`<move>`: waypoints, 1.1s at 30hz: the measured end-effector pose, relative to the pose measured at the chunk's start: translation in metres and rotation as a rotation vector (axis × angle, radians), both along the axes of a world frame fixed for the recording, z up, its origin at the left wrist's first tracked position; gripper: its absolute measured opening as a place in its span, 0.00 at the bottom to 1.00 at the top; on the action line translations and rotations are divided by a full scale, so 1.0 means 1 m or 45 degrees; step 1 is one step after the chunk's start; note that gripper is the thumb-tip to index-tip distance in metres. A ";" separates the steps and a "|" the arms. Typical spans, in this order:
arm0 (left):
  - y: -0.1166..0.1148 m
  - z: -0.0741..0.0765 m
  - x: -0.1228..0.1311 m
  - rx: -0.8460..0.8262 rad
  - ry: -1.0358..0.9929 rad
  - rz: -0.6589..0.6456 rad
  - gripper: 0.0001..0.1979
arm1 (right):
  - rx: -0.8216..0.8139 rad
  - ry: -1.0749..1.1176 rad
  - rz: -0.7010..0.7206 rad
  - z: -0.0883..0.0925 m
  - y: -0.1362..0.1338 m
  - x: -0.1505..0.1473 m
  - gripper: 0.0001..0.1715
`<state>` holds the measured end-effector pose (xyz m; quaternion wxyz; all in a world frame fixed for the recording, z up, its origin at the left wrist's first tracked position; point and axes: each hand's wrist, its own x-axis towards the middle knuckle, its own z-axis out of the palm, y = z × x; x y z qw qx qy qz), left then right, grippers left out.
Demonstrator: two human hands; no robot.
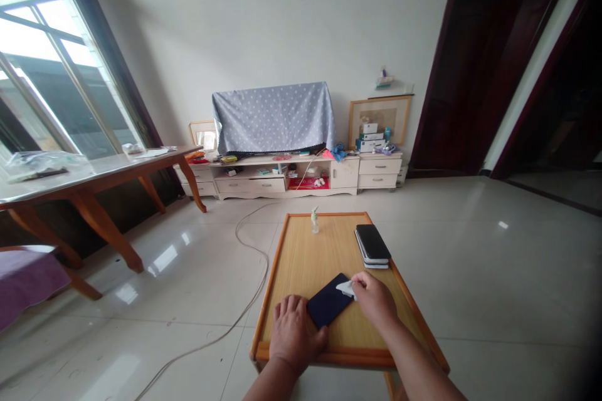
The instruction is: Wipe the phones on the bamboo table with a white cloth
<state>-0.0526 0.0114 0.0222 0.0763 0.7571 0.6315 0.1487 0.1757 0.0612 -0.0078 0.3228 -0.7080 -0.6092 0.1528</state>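
Note:
On the small wooden table lies a thin dark blue rectangular thing; whether it is a phone or a small notebook I cannot tell. My left hand grips its near left corner, the thumb along the lower edge and the fingers bent beside the left end. Pinched in the fingers of my right hand is a crumpled white tissue, touching the upper right part of the dark blue surface. Beyond my right hand rests a stack of black-covered, pale-edged flat items. A small clear pump bottle stands upright near the far edge.
Raised wooden edging borders the tabletop. A cable snakes over the tiled floor at left. Further off are a long table, a low white cabinet and a polka-dot cloth draped over something on it.

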 end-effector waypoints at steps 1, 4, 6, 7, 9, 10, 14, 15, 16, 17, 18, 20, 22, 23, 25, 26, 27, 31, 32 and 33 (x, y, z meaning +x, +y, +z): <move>0.000 0.000 0.000 0.003 0.004 0.003 0.24 | 0.012 -0.021 -0.002 0.000 0.000 -0.003 0.14; 0.000 -0.001 0.000 0.012 0.011 0.001 0.24 | 0.054 -0.090 0.035 0.001 -0.001 -0.018 0.17; 0.001 -0.002 -0.001 0.009 0.014 -0.007 0.25 | 0.074 -0.134 0.108 0.000 -0.006 -0.035 0.20; 0.001 -0.002 -0.001 0.004 0.014 -0.011 0.26 | 0.082 -0.156 0.154 -0.001 -0.010 -0.044 0.21; 0.001 -0.003 -0.001 -0.001 0.002 -0.020 0.26 | 0.095 -0.192 0.255 -0.003 -0.020 -0.062 0.22; 0.001 -0.003 -0.001 -0.002 -0.009 -0.021 0.25 | 0.097 -0.209 0.310 -0.004 -0.025 -0.069 0.22; 0.001 -0.002 -0.001 -0.005 -0.046 -0.025 0.22 | 0.041 -0.350 0.459 -0.004 -0.031 -0.073 0.25; 0.001 -0.002 -0.001 -0.009 -0.046 -0.026 0.23 | 0.011 -0.400 0.438 -0.003 -0.029 -0.068 0.26; 0.001 -0.001 -0.001 -0.013 -0.044 -0.028 0.23 | -0.020 -0.445 0.388 0.000 -0.026 -0.063 0.27; 0.001 -0.001 -0.002 -0.018 -0.042 -0.028 0.24 | -0.051 -0.476 0.320 0.002 -0.023 -0.057 0.28; 0.001 -0.002 -0.002 -0.021 -0.039 -0.028 0.25 | -0.081 -0.497 0.258 0.005 -0.021 -0.054 0.28; 0.001 -0.003 -0.003 -0.020 -0.038 -0.027 0.26 | -0.124 -0.503 0.223 0.011 -0.023 -0.053 0.30; 0.002 -0.004 -0.004 -0.014 -0.042 -0.028 0.22 | -0.142 -0.460 0.355 0.014 -0.033 -0.061 0.30; 0.002 -0.005 -0.004 -0.015 -0.046 -0.031 0.20 | -0.145 -0.424 0.464 0.016 -0.040 -0.067 0.31; 0.002 -0.006 -0.005 -0.032 -0.057 -0.042 0.18 | -0.137 -0.354 0.671 0.017 -0.052 -0.079 0.30; 0.003 -0.007 -0.005 -0.042 -0.061 -0.049 0.18 | -0.131 -0.335 0.735 0.018 -0.055 -0.082 0.30; 0.003 -0.007 -0.005 -0.047 -0.063 -0.054 0.18 | -0.128 -0.333 0.756 0.018 -0.055 -0.083 0.30; 0.002 -0.005 -0.004 -0.017 -0.047 -0.037 0.22 | -0.210 -0.425 0.510 0.018 -0.028 -0.062 0.34; 0.002 -0.004 -0.004 -0.012 -0.041 -0.031 0.24 | -0.241 -0.444 0.420 0.017 -0.020 -0.056 0.34; 0.001 -0.004 -0.003 -0.012 -0.036 -0.028 0.25 | -0.263 -0.459 0.347 0.017 -0.014 -0.051 0.35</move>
